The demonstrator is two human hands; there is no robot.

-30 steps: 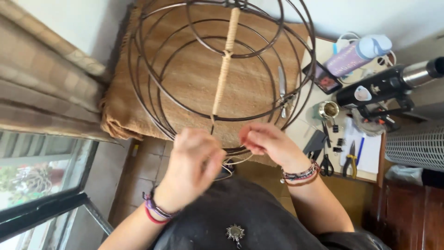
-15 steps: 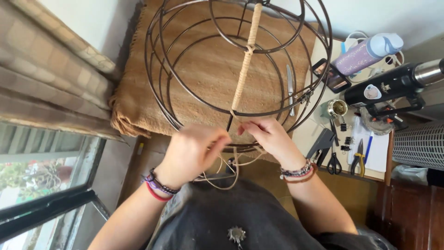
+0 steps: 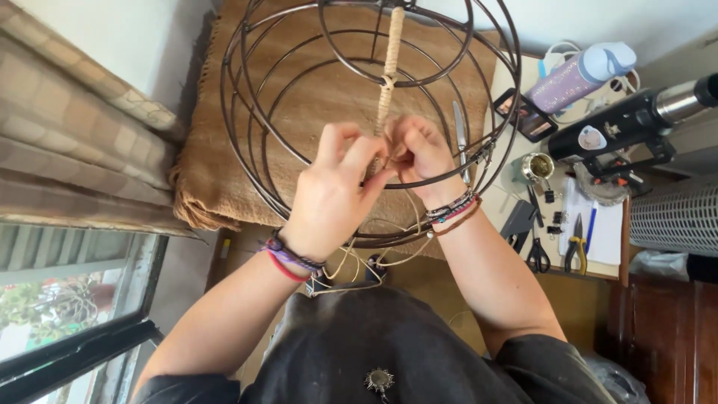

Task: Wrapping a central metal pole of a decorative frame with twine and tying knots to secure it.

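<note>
Beside the window (image 3: 67, 299), burlap-covered table (image 3: 217, 179).

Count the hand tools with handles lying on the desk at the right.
2 clearly: black-handled scissors near the desk's front edge, and yellow-handled pliers just right of them on white paper. Clutter may hide others.

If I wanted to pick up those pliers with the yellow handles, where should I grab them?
Grab the pliers by the two yellow handles, coming from the near table edge. The handles point that way, while the metal jaws point up toward the clutter.
</note>
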